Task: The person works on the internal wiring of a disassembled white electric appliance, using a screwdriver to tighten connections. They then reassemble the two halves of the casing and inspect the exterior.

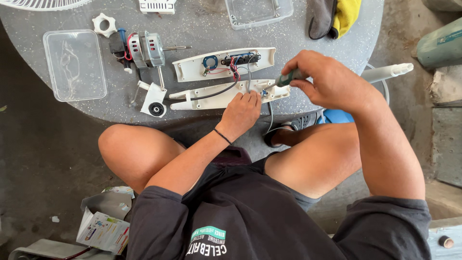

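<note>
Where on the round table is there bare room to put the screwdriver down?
Bare tabletop lies between the motor, the upper casing half and the clear lid; another patch lies right of that half, below the gloves. It is crowded around the lower casing half, under the left hand and right hand.

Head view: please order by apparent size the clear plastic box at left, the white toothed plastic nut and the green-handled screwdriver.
1. Clear plastic box, largest.
2. Green-handled screwdriver, though the right hand hides most of it, so its rank is unsure.
3. White toothed plastic nut.
</note>
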